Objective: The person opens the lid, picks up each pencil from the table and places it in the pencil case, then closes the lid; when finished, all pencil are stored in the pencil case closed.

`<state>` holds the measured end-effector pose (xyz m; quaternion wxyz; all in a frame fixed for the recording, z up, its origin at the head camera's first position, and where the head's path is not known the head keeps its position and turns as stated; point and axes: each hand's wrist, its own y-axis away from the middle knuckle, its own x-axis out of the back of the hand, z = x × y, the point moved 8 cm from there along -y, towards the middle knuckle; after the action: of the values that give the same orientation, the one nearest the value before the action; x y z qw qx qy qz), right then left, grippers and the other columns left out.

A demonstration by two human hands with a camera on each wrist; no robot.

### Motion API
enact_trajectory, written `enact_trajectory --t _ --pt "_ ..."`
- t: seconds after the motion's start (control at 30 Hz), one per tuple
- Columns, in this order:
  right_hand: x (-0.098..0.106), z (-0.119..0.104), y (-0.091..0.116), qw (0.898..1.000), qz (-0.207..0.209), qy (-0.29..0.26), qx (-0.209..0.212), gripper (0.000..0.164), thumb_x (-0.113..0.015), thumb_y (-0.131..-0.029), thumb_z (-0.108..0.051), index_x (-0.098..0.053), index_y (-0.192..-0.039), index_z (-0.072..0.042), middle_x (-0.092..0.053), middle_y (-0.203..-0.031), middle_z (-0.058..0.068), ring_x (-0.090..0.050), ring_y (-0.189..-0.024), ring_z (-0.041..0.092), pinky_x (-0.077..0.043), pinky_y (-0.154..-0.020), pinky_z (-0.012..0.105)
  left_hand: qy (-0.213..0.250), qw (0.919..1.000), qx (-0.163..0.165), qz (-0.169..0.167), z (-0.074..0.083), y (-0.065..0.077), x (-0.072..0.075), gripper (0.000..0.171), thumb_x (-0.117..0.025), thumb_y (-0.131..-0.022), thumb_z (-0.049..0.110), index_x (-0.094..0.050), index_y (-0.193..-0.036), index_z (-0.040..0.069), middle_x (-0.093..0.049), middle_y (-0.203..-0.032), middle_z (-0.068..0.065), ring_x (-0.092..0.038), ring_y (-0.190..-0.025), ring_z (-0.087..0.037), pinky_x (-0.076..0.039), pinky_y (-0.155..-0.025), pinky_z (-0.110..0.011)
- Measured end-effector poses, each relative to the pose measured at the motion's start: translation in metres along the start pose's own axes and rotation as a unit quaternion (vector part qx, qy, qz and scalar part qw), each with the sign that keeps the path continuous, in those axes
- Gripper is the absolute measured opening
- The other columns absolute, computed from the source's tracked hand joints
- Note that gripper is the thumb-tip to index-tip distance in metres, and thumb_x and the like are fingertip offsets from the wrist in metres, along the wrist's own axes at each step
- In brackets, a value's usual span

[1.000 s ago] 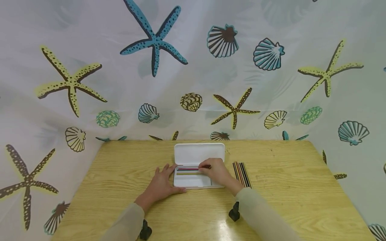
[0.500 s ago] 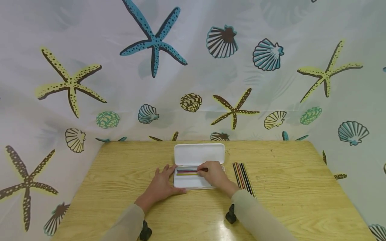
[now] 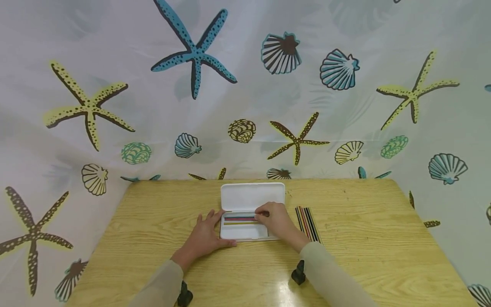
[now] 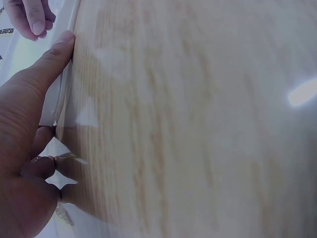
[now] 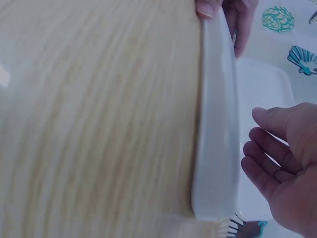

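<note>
A white hinged pencil case [image 3: 244,232] lies on the table with its lid [image 3: 253,196] raised at the back. Several colored pencils [image 3: 239,220] lie side by side in its rear part. My left hand [image 3: 205,234] spans the left end of the case; its thumb [image 4: 58,47] lies along the front edge and the fingers are at the left side and back corner. Over the case's right part is my right hand [image 3: 277,219], fingertips right at the pencils' right ends. In the right wrist view its fingers [image 5: 262,168] are loosely curled, the thumb stands apart, and no pencil shows between them.
Several more pencils [image 3: 308,224] lie loose on the wooden table [image 3: 356,238], right of the case and close beside the right wrist. A white cloth [image 3: 245,98] printed with starfish and shells hangs behind the table and along its sides.
My right hand drew slightly toward me and left, then moved back away and right. The pencils in the case now lie more evenly side by side. The left hand has stayed in place.
</note>
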<state>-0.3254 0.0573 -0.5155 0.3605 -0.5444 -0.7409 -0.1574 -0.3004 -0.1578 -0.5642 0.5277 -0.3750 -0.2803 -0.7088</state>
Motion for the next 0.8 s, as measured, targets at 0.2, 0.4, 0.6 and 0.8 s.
enact_trajectory --t 0.2,0.4,0.6,0.8 --pt "0.037 0.008 0.012 0.998 0.048 -0.023 -0.019 0.012 -0.077 -0.097 -0.014 -0.082 -0.105 -0.006 -0.08 -0.104 0.007 -0.074 -0.098 0.024 -0.063 -0.086 0.041 -0.001 1.0 -0.003 0.003 -0.001 0.0 0.0 0.112 -0.089 -0.074 0.065 -0.043 -0.162 0.014 -0.048 -0.162 -0.019 -0.033 -0.156 -0.048 -0.014 -0.126 -0.075" --pt "0.07 0.027 0.028 0.995 0.087 -0.024 -0.028 0.015 -0.078 -0.097 -0.014 -0.081 -0.108 -0.005 -0.08 -0.105 0.008 -0.073 -0.096 0.023 -0.061 -0.082 0.035 0.004 1.0 -0.004 0.004 -0.001 0.0 0.0 0.112 -0.09 -0.074 0.065 -0.043 -0.161 0.013 -0.048 -0.163 -0.019 -0.033 -0.156 -0.048 -0.014 -0.126 -0.075" --pt "0.095 0.043 0.044 0.993 0.111 -0.024 -0.044 0.024 -0.078 -0.096 -0.015 -0.079 -0.116 -0.001 -0.08 -0.108 0.013 -0.073 -0.096 0.026 -0.061 -0.081 0.033 0.004 1.0 -0.002 0.005 0.0 0.001 0.001 0.113 -0.09 -0.073 0.064 -0.043 -0.162 0.012 -0.048 -0.162 -0.022 -0.034 -0.156 -0.048 -0.014 -0.126 -0.074" --pt "0.109 0.059 0.054 0.991 0.118 -0.014 -0.065 0.027 -0.077 -0.098 -0.016 -0.077 -0.12 -0.001 -0.079 -0.111 0.014 -0.074 -0.098 0.028 -0.062 -0.086 0.041 0.007 1.0 -0.001 0.003 0.002 0.0 0.001 0.113 -0.09 -0.074 0.063 -0.043 -0.162 0.012 -0.047 -0.162 -0.022 -0.033 -0.156 -0.049 -0.013 -0.126 -0.075"
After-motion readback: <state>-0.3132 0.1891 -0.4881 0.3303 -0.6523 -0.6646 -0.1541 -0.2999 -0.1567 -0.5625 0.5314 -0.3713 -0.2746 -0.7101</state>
